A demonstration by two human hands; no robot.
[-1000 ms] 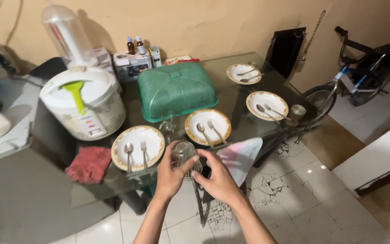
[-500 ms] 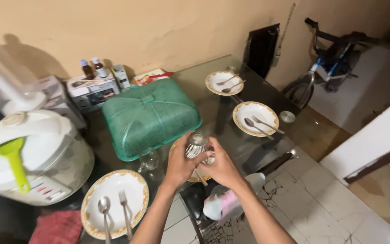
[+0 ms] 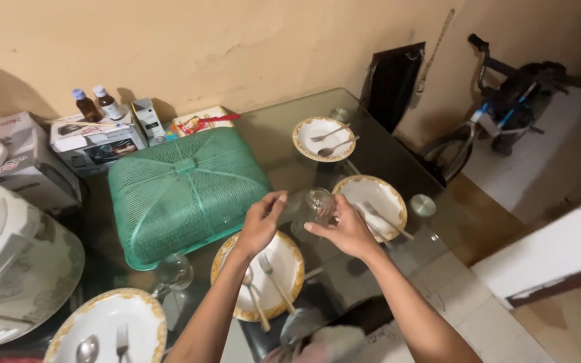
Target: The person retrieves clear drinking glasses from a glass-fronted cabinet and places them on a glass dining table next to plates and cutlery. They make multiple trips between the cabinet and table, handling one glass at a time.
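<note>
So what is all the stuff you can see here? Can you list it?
plates: four, white with gold rims, each with a spoon and fork, on the glass table
food cover: one, green, mid-table
drinking glass: one, clear, held in both hands
second glass: one, clear, beside the cover
rice cooker: one, white, left edge
bottles: two, brown, on boxes by the wall
bicycle: one, blue and black, right
left hand: grip on the glass
right hand: grip on the glass
</note>
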